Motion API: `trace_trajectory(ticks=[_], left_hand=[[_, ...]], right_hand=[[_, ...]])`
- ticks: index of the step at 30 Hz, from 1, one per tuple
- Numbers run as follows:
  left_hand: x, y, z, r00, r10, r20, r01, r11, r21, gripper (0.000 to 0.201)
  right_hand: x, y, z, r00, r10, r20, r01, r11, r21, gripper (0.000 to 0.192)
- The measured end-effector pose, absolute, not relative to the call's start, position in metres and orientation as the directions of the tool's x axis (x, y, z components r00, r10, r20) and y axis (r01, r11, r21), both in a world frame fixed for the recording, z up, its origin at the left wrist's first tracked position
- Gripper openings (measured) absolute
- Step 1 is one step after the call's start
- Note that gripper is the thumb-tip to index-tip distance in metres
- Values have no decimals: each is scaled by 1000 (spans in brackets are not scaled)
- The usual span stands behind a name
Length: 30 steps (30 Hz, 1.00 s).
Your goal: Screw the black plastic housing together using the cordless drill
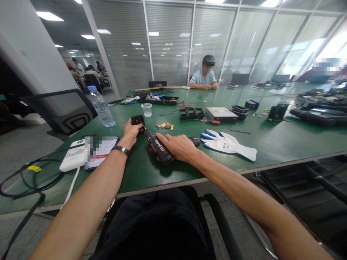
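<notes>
A broad green tabletop [271, 144] carries a water bottle [103, 108], white-and-blue gloves [230, 143] and a small heap of brass screws [164, 126] lying within easy reach of the seated person. The right hand [177, 146] is closed around a black electric screwdriver [158, 148], angled so its bit meets a small black part [137, 120]. The left hand [132, 131] grips that part against the tabletop, apparently to steady it.

Green table [271, 144], white-and-blue gloves [227, 144], seemingly black-and-red screwdriver [158, 148].
</notes>
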<state>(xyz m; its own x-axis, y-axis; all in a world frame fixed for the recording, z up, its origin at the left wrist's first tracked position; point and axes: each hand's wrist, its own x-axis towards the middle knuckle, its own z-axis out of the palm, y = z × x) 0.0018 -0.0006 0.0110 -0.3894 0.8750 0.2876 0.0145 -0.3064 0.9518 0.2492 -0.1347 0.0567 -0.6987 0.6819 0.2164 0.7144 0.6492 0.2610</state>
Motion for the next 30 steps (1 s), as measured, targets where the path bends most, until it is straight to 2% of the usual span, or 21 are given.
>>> trace_trajectory(ticks=[30], left_hand=[[3, -3, 13, -389, 876, 286, 8, -308, 951, 34]], right_hand=[[249, -134, 57, -699, 682, 214, 714, 652, 256, 74]])
